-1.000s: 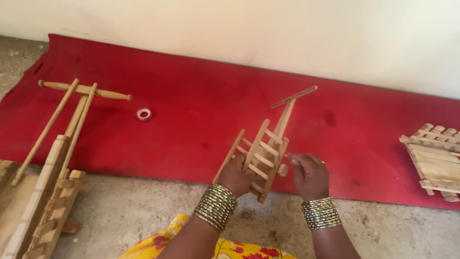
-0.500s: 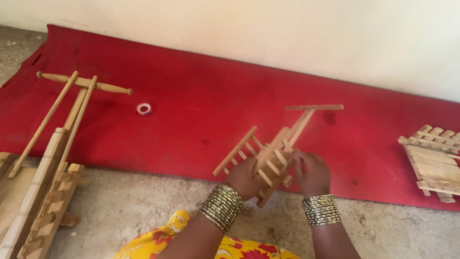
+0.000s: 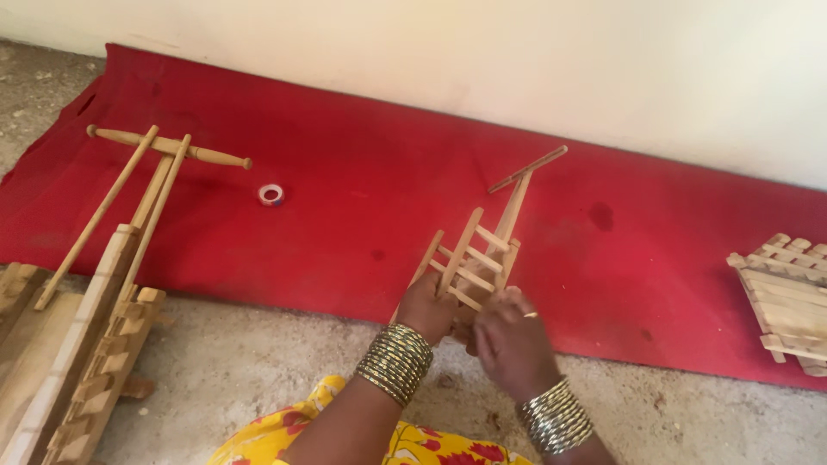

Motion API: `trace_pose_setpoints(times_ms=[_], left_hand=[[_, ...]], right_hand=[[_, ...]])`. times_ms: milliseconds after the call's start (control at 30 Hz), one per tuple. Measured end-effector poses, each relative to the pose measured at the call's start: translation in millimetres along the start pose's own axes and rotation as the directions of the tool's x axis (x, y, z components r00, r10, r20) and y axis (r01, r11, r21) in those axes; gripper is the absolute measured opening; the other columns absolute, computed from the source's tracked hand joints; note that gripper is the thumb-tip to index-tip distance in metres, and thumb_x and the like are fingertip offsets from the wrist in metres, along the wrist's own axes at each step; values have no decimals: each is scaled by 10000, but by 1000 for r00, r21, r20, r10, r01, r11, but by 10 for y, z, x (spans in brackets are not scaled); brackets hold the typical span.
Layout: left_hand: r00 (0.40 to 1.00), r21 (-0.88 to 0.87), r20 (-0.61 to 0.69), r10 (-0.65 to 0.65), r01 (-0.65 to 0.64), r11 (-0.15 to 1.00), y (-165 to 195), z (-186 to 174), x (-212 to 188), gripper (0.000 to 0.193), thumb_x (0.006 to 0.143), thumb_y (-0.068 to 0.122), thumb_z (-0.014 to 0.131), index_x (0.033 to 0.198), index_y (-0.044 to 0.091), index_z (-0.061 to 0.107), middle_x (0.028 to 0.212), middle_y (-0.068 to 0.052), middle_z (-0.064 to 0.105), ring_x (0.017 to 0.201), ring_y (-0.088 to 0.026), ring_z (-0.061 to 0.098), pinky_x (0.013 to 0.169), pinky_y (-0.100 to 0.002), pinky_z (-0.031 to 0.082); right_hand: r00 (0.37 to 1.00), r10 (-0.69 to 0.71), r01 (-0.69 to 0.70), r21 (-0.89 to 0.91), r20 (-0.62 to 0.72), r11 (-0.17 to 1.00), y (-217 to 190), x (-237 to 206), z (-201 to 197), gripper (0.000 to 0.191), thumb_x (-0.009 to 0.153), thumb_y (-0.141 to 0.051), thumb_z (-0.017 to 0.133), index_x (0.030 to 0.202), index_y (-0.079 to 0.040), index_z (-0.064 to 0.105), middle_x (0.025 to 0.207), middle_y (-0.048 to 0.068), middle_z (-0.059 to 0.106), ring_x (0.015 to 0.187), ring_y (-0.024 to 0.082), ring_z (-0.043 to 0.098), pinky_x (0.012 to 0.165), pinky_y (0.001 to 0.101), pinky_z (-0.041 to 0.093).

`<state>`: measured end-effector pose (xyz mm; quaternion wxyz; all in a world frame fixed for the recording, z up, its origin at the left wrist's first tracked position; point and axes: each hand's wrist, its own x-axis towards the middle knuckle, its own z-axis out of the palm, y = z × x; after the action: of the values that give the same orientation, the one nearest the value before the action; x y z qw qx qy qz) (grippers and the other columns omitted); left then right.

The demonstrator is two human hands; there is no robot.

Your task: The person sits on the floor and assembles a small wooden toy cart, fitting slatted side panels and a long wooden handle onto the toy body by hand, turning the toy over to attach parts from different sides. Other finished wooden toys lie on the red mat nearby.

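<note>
We see both hands meeting at the lower end of a small wooden ladder-like frame point(image 3: 472, 263), held up over the near edge of the red mat point(image 3: 258, 250). The left hand point(image 3: 426, 308) is clenched around the frame's bottom rail from about 8 o'clock; the right hand point(image 3: 508, 340) closes on the same end from 5 o'clock, fingers curled, ring showing. From our grips the frame's long axis runs up and away toward 1 o'clock, ending in a thin crossbar stick point(image 3: 527, 169). Both hands sit equally near the base; the far tip is free. At 10 o'clock lie long wooden poles point(image 3: 129, 194) and a tape roll point(image 3: 270, 195); at 3 o'clock, a slatted wooden piece point(image 3: 784, 288).
</note>
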<state>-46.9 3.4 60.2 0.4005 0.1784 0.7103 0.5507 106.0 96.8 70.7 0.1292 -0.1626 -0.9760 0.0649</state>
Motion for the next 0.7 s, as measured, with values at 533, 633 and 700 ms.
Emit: trace_pose_setpoints(times_ms=[533,633,700], left_hand=[[1000,147,9,24,-25,989,252,-157,-27,399,856,137,578,1241,73,657,1183,-150,746,1100,-255,750,991,-374,563],[998,292,-70,7,13,956,70,-161,60,385,875,143,596,1254,98,641,1184,-159,711,1107,-305,702,966,-409,550],[996,315,-84,3,24,949,0,-143,78,374,885,143,590,1253,114,649,1178,-177,707,1113,-338,682,967,-425,543]], right_hand=[[972,60,-23,165,-228,986,-309,-9,-106,139,896,-170,598,892,-75,699,907,105,738,990,334,668,924,464,512],[947,243,-172,303,-212,937,-63,24,-198,184,988,-167,555,897,-74,685,944,114,739,901,278,715,857,436,566],[883,294,-175,325,-367,929,118,40,-236,171,1015,-144,538,992,-36,668,989,143,726,939,307,717,837,441,579]])
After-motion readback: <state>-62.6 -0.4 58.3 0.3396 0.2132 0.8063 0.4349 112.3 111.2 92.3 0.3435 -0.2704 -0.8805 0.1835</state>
